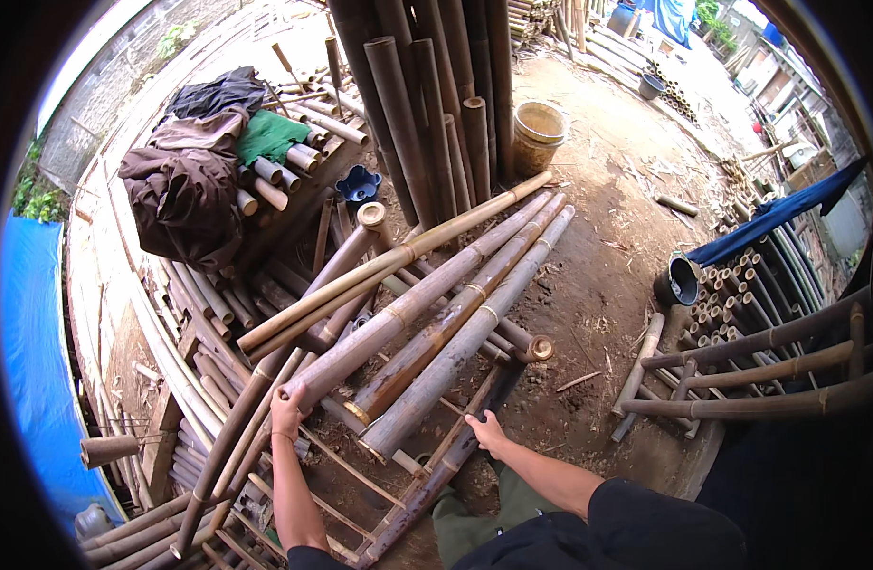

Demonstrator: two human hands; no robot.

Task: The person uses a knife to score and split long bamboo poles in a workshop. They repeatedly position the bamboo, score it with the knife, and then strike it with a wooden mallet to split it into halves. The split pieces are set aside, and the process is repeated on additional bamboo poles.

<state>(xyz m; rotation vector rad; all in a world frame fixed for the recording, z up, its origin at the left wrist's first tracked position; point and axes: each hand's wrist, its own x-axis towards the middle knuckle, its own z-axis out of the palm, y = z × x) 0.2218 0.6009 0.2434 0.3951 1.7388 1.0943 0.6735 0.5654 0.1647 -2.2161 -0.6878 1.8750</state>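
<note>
My left hand (286,415) is closed on the near end of a thick brownish bamboo pole (398,318). This pole slants away to the far right over other bamboo. My right hand (487,432) grips a dark bamboo rail (436,480) of a ladder-like frame in front of me; thin rungs (351,470) show at its left. Between my hands lie the cut ends of a brown-streaked bamboo pole (446,318) and a greyish bamboo pole (474,328). A thinner yellowish pole (408,252) crosses beyond them.
Upright bamboo poles (432,104) stand at the back, beside a dirty bucket (539,138). A bamboo pile at the left carries dark cloths (185,195) and a green cloth (270,136). A blue bowl (359,184) sits nearby. Bamboo railings (750,366) and a black bucket (679,282) are right.
</note>
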